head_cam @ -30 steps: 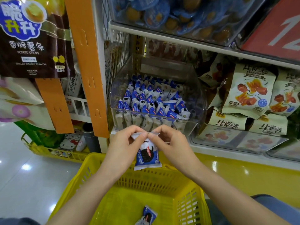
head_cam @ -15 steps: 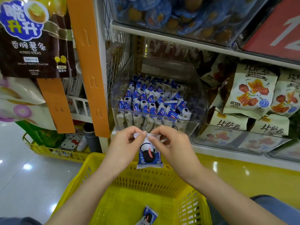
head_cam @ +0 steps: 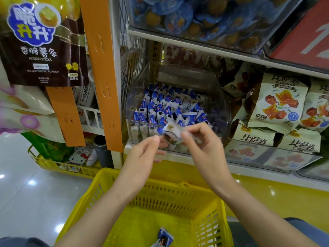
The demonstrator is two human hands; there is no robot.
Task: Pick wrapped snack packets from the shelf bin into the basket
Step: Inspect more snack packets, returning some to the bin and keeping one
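A blue-and-white wrapped snack packet (head_cam: 170,131) is held up in front of the clear shelf bin (head_cam: 221,111), blurred by motion. My right hand (head_cam: 201,145) pinches its right edge between thumb and fingers. My left hand (head_cam: 144,154) touches its lower left side with loosely curled fingers. The bin holds several more blue-and-white packets (head_cam: 165,109). Below my arms stands the yellow basket (head_cam: 178,198), and one packet (head_cam: 163,238) lies on its floor.
Beige snack bags (head_cam: 277,106) fill the shelf to the right of the bin. An orange upright post (head_cam: 99,68) stands left of it. A brown potato-stick bag (head_cam: 42,41) hangs at upper left. Another yellow basket (head_cam: 58,164) sits on the floor behind.
The packet hung upright from both hands over the basket. It has now been raised and tipped sideways in front of the bin, and my hands have moved up and a little apart.
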